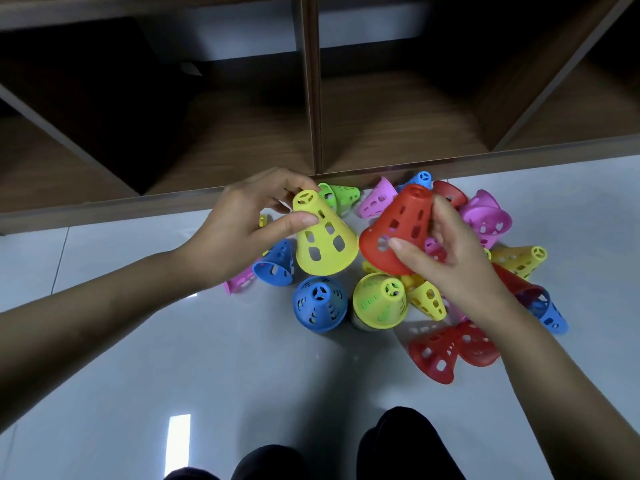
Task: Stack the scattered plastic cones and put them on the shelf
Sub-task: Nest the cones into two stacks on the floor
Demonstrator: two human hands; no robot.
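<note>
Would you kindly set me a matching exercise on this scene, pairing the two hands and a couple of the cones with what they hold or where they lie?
Column one:
1. left hand
2. right hand
3. green cone
4. pair of red cones

Column two:
A. lies by the front edge of the shelf
B. grips a red cone
C. lies on the floor, farthest from the shelf
D. grips a yellow cone

Pairs: 1-D, 2-B, 3-A, 4-C.
</note>
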